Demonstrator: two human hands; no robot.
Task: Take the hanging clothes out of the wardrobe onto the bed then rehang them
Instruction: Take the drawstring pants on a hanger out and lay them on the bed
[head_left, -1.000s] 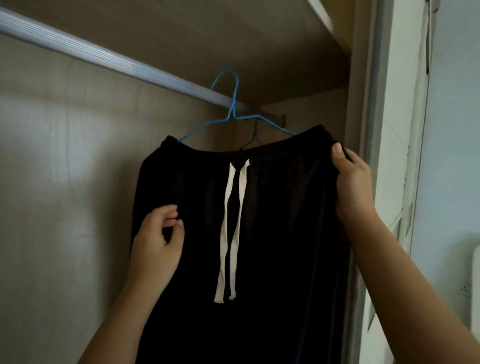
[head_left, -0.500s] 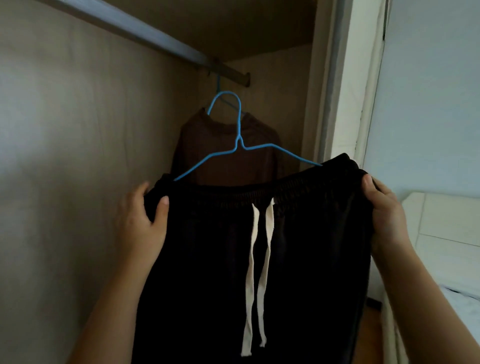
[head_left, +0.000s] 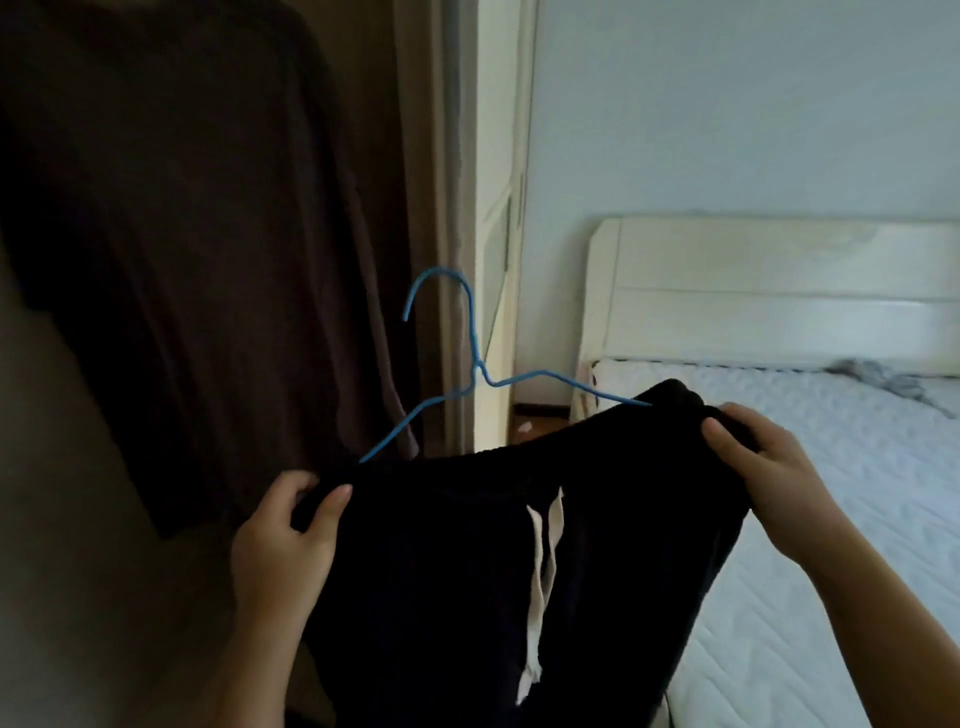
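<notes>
Black trousers with a white drawstring hang on a blue wire hanger, held out in front of me, off the rail. My left hand grips the left end of the waistband. My right hand grips the right end, over the edge of the bed. A dark brown garment still hangs inside the wardrobe on the left, its hanger out of view.
The wardrobe's white frame stands between the hanging space and the bed. A cream headboard backs the white quilted mattress. A small grey cloth lies near the headboard. Pale blue wall behind.
The trousers and hanger have come off the rail, lowered and swung right toward the bed. My view has dropped and turned right; the rail is no longer visible.
</notes>
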